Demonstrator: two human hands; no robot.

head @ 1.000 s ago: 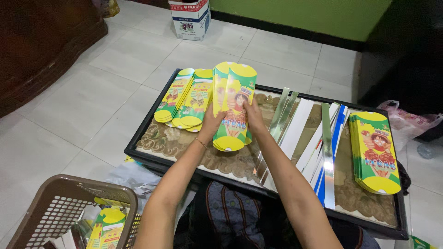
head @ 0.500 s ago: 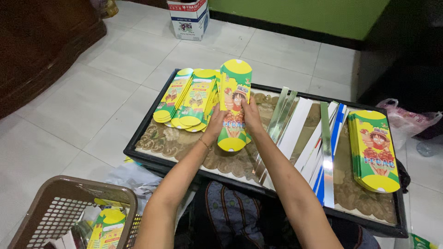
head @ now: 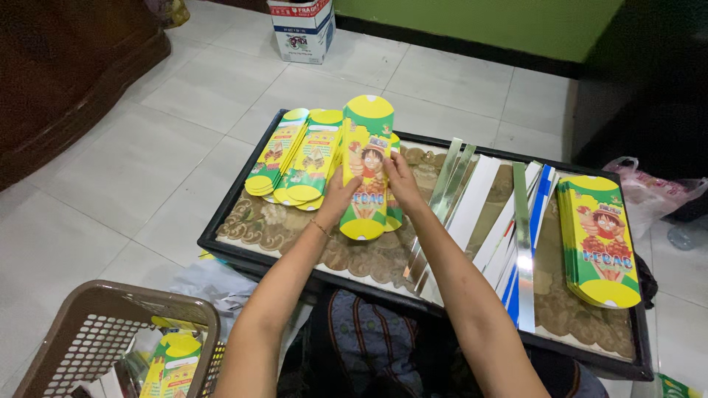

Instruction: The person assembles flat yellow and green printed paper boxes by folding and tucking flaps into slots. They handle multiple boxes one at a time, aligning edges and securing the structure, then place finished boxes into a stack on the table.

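Both of my hands grip a stack of flat green-and-yellow printed cardboard sleeves [head: 366, 155] with a cartoon figure, held on edge on a low glass-topped table [head: 295, 236]. My left hand [head: 339, 197] holds the stack's left side and my right hand [head: 398, 180] its right side. To the left, more of the same sleeves [head: 299, 158] lie fanned out, touching the held stack. At the table's right end lies another neat pile of sleeves [head: 599, 239].
Silver, white and blue strips [head: 509, 228] lie across the middle of the table. A brown plastic basket [head: 96, 332] with more sleeves stands on the floor at lower left. A cardboard box [head: 301, 29] sits on the tiled floor beyond. A plastic bag [head: 649, 191] lies at right.
The held stack has been squared up and shifted a little left toward the fanned sleeves. Both hands stayed on it.
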